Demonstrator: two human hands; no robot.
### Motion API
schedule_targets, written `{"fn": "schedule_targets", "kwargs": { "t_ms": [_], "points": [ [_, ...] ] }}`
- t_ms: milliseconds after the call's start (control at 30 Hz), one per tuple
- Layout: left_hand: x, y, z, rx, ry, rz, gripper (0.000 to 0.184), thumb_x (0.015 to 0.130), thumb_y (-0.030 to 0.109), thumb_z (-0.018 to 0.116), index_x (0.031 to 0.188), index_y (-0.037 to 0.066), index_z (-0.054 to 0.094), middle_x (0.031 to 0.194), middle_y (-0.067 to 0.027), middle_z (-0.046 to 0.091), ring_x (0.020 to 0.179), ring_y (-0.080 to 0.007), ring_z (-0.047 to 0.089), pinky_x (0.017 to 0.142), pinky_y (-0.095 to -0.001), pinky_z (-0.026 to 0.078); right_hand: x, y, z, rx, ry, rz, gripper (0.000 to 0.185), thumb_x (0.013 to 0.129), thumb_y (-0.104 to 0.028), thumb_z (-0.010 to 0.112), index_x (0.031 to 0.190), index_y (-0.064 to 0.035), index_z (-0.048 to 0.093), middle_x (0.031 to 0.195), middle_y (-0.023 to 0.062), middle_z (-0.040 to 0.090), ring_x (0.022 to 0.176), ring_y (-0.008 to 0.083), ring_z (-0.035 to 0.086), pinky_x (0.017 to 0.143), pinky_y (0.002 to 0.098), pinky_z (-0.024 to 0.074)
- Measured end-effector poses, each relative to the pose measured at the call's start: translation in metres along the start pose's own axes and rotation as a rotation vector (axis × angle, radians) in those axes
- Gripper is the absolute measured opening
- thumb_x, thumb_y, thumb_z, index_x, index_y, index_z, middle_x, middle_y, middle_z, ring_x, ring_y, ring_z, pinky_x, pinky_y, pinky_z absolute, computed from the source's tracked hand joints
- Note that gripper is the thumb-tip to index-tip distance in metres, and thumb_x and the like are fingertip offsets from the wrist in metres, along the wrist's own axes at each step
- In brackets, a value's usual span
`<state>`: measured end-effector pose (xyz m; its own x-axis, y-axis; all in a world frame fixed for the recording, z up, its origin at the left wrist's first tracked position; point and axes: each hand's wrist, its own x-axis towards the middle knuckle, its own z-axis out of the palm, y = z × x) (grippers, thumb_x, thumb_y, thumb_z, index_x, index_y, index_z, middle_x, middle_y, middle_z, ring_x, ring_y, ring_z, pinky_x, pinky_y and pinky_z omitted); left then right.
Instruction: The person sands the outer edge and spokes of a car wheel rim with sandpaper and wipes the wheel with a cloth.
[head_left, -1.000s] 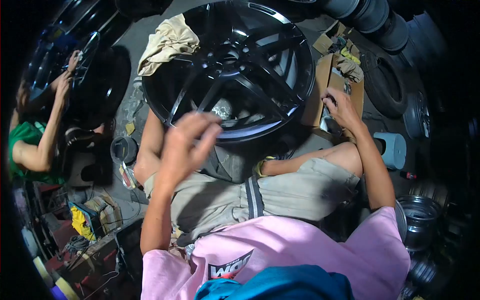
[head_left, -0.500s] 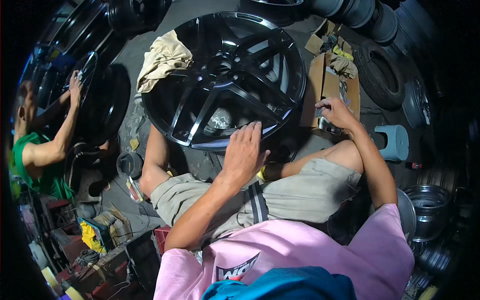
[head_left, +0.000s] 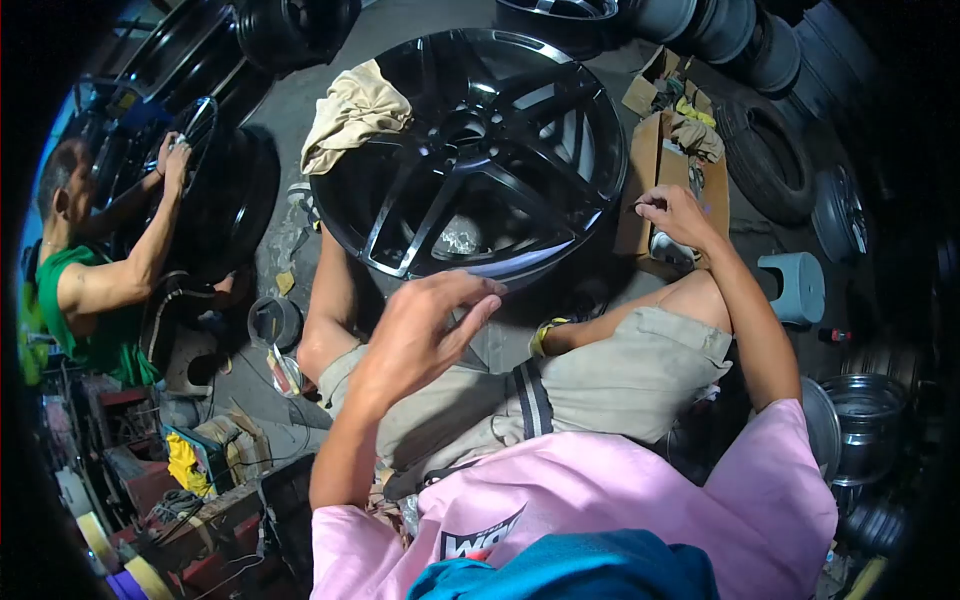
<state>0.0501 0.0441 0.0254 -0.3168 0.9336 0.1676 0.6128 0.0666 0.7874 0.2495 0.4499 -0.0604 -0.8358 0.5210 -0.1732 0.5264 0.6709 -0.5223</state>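
A large black five-spoke wheel rim (head_left: 400, 225) lies face up in front of my legs. Over its upper left edge is draped a beige cloth (head_left: 358, 112). My left hand (head_left: 428, 322) is just in front of the rim's near edge, thumb apart from the fingers and nothing in it; contact with the rim cannot be made out. My right hand (head_left: 678, 216), right of the rim and above a cardboard box (head_left: 640, 165), has thumb and fingers pinched on something small and dark that I cannot identify.
At the left a person in green (head_left: 105, 285) handles another wheel (head_left: 195, 135). To the right are a tyre (head_left: 765, 165), a light blue stool (head_left: 797, 290) and stacked rims (head_left: 865, 410). Tools and a yellow cloth (head_left: 187, 462) lie lower left. A round black container (head_left: 275, 322) stands near my knee.
My left hand has moved from left to right along the rim's near edge, then back left. My right hand has risen slightly from the box, fingers pinched. The camera view has shifted.
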Motion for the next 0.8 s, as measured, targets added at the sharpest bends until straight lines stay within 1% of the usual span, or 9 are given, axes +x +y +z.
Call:
{"fn": "schedule_targets", "kwargs": {
  "t_ms": [67,133,300,367,500,567,667,767,800],
  "points": [
    [-0.002,0.061,-0.036,-0.009,0.082,0.081,0.013,0.098,0.007,0.074,0.107,-0.001,0.079,0.092,-0.0153,0.075,0.080,-0.0327,0.071,0.076,-0.0413,0.057,-0.001,-0.001,0.000,-0.025,0.003,-0.017,0.032,0.093,-0.026,0.077,0.107,0.0021,0.080,0.088,0.0211,0.076,0.082,0.0306,0.073,0.078,0.0426,0.0561],
    [-0.013,0.115,-0.063,0.172,0.195,0.215,0.020,0.085,0.013,0.085,0.105,0.009,0.084,0.069,-0.0023,0.057,0.060,-0.0176,0.056,0.057,-0.0351,0.042,-0.001,0.008,0.003,-0.033,0.008,-0.023,0.032,0.093,-0.026,0.077,0.107,0.0021,0.080,0.088,0.0212,0.076,0.082,0.0316,0.073,0.078,0.0428,0.0562],
    [-0.025,0.162,-0.083,0.358,0.156,0.557,0.032,0.084,0.022,0.086,0.115,0.020,0.083,0.084,-0.0063,0.074,0.068,-0.0147,0.068,0.062,-0.0281,0.057,0.001,0.011,0.001,-0.059,0.005,-0.020,0.031,0.093,-0.027,0.077,0.106,0.0018,0.079,0.087,0.0206,0.075,0.081,0.0310,0.073,0.077,0.0425,0.0564],
    [-0.022,0.158,-0.077,0.390,0.224,0.764,0.042,0.084,0.024,0.087,0.125,0.034,0.084,0.086,-0.0059,0.069,0.070,-0.0158,0.068,0.062,-0.0285,0.060,0.001,0.009,0.000,-0.012,-0.023,0.033,0.031,0.093,-0.026,0.076,0.107,0.0009,0.080,0.086,0.0190,0.075,0.082,0.0280,0.074,0.078,0.0412,0.0564],
    [-0.013,0.197,-0.094,0.263,0.077,0.570,0.038,0.075,0.023,0.081,0.113,0.026,0.085,0.087,-0.0018,0.067,0.073,-0.0162,0.069,0.062,-0.0280,0.059,0.001,0.010,0.001,-0.037,0.008,-0.018,0.031,0.094,-0.027,0.076,0.108,0.0002,0.080,0.086,0.0157,0.076,0.080,0.0245,0.073,0.077,0.0403,0.0560],
    [-0.010,0.176,-0.084,0.240,0.219,0.760,0.033,0.076,0.023,0.080,0.108,0.020,0.085,0.087,-0.0015,0.066,0.074,-0.0164,0.068,0.064,-0.0292,0.059,-0.002,0.015,-0.003,-0.028,0.013,0.036,0.031,0.093,-0.027,0.077,0.108,-0.0001,0.081,0.086,0.0143,0.077,0.081,0.0230,0.073,0.077,0.0399,0.0558],
    [-0.009,0.180,-0.086,0.135,0.080,0.482,0.033,0.071,0.027,0.086,0.098,0.008,0.085,0.082,-0.0042,0.073,0.070,-0.0160,0.068,0.065,-0.0269,0.056,0.004,0.017,-0.001,0.018,-0.016,0.056,0.031,0.093,-0.027,0.078,0.108,-0.0004,0.082,0.088,0.0142,0.077,0.082,0.0229,0.073,0.077,0.0397,0.0556],
    [0.006,0.134,-0.053,0.166,0.067,-0.090,0.033,0.082,0.020,0.076,0.107,0.000,0.082,0.085,-0.0095,0.077,0.074,-0.0187,0.071,0.069,-0.0278,0.058,0.007,0.031,0.003,0.051,0.013,0.000,0.029,0.094,-0.026,0.079,0.108,-0.0007,0.082,0.092,0.0159,0.078,0.087,0.0253,0.073,0.081,0.0392,0.0554],
    [0.021,0.108,-0.059,0.142,0.114,0.000,0.033,0.085,0.014,0.073,0.113,-0.001,0.080,0.088,-0.0087,0.076,0.077,-0.0170,0.071,0.072,-0.0273,0.058,0.007,0.032,0.005,0.040,0.078,-0.065,0.029,0.094,-0.026,0.079,0.107,-0.0007,0.082,0.094,0.0159,0.077,0.089,0.0263,0.073,0.082,0.0390,0.0552]
  ]
}}
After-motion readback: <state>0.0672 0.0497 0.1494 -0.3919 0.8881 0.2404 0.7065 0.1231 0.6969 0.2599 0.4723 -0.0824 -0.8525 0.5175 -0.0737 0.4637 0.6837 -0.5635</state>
